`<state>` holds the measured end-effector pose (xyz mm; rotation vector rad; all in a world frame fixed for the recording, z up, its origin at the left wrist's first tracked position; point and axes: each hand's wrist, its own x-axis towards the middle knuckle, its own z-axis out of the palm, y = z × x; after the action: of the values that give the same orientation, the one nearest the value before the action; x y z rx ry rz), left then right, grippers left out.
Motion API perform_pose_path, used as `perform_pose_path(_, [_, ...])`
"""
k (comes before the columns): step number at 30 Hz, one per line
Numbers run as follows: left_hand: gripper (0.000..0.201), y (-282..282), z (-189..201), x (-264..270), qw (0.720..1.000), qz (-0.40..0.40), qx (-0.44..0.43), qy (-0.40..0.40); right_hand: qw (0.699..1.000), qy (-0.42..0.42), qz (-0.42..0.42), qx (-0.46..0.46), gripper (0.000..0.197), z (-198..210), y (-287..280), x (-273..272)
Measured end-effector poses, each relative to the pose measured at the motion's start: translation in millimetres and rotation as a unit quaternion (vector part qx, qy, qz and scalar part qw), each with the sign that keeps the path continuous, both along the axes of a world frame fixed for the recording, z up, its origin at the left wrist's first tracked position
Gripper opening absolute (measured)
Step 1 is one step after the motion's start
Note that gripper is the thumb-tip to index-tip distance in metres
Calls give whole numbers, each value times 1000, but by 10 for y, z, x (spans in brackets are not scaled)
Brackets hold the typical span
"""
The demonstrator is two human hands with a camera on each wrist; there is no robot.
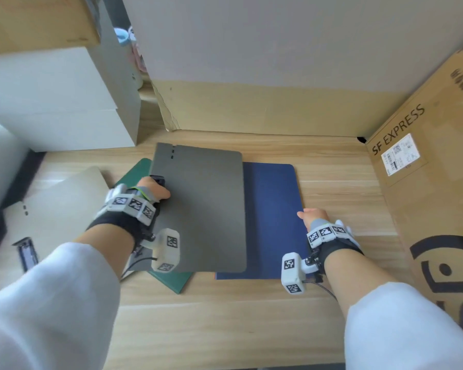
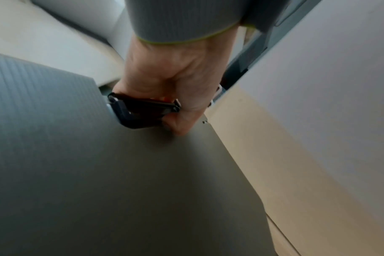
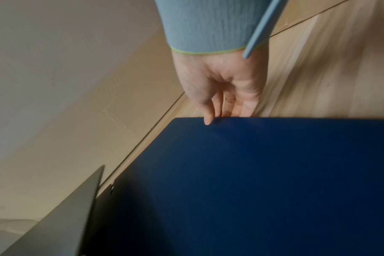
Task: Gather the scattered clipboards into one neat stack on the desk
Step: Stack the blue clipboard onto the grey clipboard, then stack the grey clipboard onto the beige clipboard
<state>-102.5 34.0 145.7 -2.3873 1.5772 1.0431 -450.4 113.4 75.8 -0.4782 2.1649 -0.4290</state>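
Wooden desk (image 1: 332, 169) carries four matte, round-cornered clipboards: a grey board (image 1: 203, 209) overlapping a blue board (image 1: 273, 209) and a green board (image 1: 134, 173), with a beige board (image 1: 64, 198) far left. Left hand (image 1: 155, 189) grips the grey board's black clip (image 2: 140, 110); right hand (image 1: 313, 216), fingers straight, touches the blue board's right edge.

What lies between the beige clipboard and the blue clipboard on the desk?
In the head view, the green clipboard and the grey clipboard, held by the left hand, lie between the beige clipboard and the blue clipboard.
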Motion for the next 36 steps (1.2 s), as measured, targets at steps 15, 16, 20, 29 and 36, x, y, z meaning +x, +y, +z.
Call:
perform_pose_path(15, [44, 272, -582, -1339, 999, -26, 43, 4, 997, -83, -2, -7, 39, -205, 23, -186])
perform_pose_path(16, [44, 277, -606, -1378, 999, -22, 40, 9, 997, -81, 0, -8, 40, -195, 24, -179])
perform_pose_path(20, [49, 291, -574, -1414, 998, 26, 33, 47, 997, -76, 8, -8, 40, -228, 11, -182])
perform_pose_path(29, [59, 371, -526, -1491, 988, 63, 66, 122, 998, -39, 45, -26, 41, -303, -87, -244])
perform_pose_path(36, [62, 422, -472, -1527, 985, 85, 67, 135, 995, -57, 24, -76, 48, -197, -60, -136])
